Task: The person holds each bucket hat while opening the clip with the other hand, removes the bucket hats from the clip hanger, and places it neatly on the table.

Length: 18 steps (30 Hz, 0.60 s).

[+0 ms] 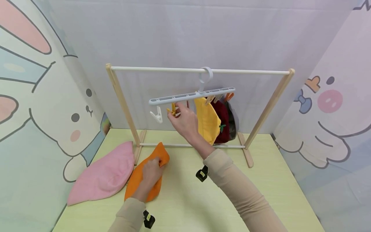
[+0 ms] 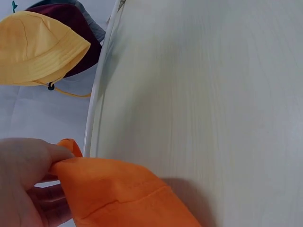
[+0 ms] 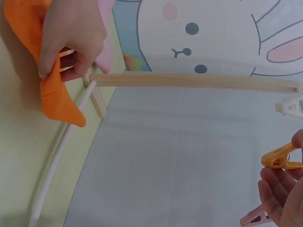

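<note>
My left hand (image 1: 152,173) grips the brim of an orange bucket hat (image 1: 155,192), whose edge is bunched between thumb and fingers in the left wrist view. Up at the grey clip hanger (image 1: 189,96), my right hand (image 1: 186,122) pinches a yellow clothespin (image 3: 279,160) between thumb and fingers. Beside it a white clothespin (image 1: 157,115) dangles near the hanger's left end, and a pale pink clothespin (image 3: 255,217) shows in the right wrist view. From the hanger's right half hang a yellow hat (image 1: 206,120), a maroon hat (image 1: 222,116) and a grey hat (image 1: 234,117).
The hanger hooks over the white top rail (image 1: 159,69) of a wooden-legged rack (image 1: 121,100). A pink hat (image 1: 105,177) lies on the pale table (image 1: 185,199) left of the orange one. A lower white rail (image 1: 179,145) spans the rack's feet. Printed curtains surround the table.
</note>
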Tool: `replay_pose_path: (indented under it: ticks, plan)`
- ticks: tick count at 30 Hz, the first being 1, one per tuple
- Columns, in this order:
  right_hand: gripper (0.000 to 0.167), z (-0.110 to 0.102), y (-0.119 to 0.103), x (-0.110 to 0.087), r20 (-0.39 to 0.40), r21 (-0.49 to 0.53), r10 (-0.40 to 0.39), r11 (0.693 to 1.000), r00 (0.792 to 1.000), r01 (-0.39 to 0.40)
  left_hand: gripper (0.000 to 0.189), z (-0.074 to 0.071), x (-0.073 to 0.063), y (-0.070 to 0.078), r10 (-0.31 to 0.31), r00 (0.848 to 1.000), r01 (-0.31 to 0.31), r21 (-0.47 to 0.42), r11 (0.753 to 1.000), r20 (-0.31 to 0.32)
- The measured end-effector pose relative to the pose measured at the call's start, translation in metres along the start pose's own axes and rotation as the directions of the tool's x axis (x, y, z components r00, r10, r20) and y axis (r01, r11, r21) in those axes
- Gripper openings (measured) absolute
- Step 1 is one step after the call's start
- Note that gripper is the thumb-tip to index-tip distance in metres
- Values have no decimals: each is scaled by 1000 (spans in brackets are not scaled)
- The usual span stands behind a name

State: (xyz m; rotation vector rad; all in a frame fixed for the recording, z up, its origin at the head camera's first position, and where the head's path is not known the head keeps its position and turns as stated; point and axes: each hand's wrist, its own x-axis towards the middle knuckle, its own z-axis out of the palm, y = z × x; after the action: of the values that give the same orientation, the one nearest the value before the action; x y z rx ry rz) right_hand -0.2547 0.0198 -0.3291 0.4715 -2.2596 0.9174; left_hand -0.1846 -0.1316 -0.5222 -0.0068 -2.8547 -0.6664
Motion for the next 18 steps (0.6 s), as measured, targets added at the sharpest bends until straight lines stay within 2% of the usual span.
replay_pose_path:
  ticks: [4, 8, 18]
  plan:
    - [22, 0, 0, 0, 0, 0, 3, 1000, 1000, -3, 25, 4, 0, 0, -28, 997, 29, -11, 1000, 68]
    - [21, 0, 0, 0, -6, 2, 2, 1000, 1000, -2, 27, 7, -1, -1, -45, 993, 48, -22, 999, 108]
    - [22, -1, -2, -1, -14, -8, -3, 1000, 1000, 2, 27, 14, -3, -4, -35, 993, 37, -12, 999, 116]
